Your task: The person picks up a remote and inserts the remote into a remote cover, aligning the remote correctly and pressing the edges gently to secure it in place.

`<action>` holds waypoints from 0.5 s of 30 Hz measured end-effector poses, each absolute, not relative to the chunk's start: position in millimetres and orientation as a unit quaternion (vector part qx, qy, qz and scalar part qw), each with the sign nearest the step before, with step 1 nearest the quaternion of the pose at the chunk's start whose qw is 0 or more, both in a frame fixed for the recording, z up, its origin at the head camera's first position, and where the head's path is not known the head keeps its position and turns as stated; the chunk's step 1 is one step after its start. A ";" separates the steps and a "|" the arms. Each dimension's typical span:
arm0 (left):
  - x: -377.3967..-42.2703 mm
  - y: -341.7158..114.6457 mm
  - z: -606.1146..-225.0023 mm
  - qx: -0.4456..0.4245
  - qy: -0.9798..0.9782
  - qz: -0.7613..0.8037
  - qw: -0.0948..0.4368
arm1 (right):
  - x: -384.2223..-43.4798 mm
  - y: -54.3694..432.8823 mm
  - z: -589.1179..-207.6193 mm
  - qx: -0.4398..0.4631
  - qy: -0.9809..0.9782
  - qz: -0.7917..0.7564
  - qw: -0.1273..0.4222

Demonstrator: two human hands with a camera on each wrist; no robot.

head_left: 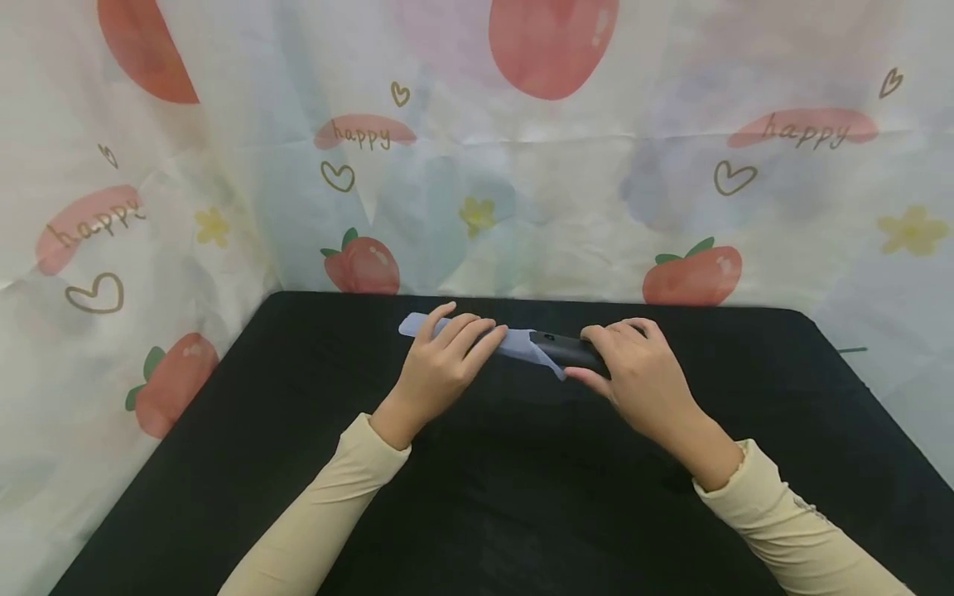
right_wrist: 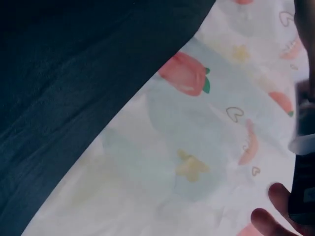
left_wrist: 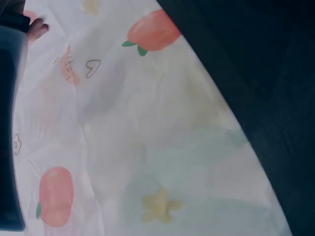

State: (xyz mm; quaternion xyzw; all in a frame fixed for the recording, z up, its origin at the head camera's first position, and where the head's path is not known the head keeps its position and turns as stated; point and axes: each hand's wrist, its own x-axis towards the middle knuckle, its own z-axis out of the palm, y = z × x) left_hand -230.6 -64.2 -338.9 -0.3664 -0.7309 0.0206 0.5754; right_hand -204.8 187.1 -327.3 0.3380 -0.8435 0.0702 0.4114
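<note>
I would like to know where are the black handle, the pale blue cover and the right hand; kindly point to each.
Black handle point(head_left: 578, 351): head view, on its exposed side.
Pale blue cover point(head_left: 521, 343): head view, on the section nearer the handle.
Right hand point(head_left: 643, 377): head view, on its back.

Screened-off spot, room type unclear — fruit-print cloth point(head_left: 566, 199) with "happy" lettering point(head_left: 362, 134) hung round black-covered table point(head_left: 522, 497).

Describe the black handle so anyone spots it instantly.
Look across the black table to its far side. There, in the grip of the right hand, is the black handle. Unlike the pale blue cover in the left hand, it is dark.
</note>
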 end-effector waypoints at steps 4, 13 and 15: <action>-234.0 -59.5 -343.2 -0.379 -0.729 0.016 0.569 | -205.4 191.9 -327.3 0.339 -0.844 0.103 0.404; -228.6 -59.1 -361.0 -0.403 -0.793 0.012 0.458 | -199.0 190.6 -328.4 0.265 -0.891 0.232 0.287; -226.5 -60.5 -364.0 -0.389 -0.804 0.021 0.450 | -199.5 188.0 -330.5 0.272 -0.887 0.230 0.295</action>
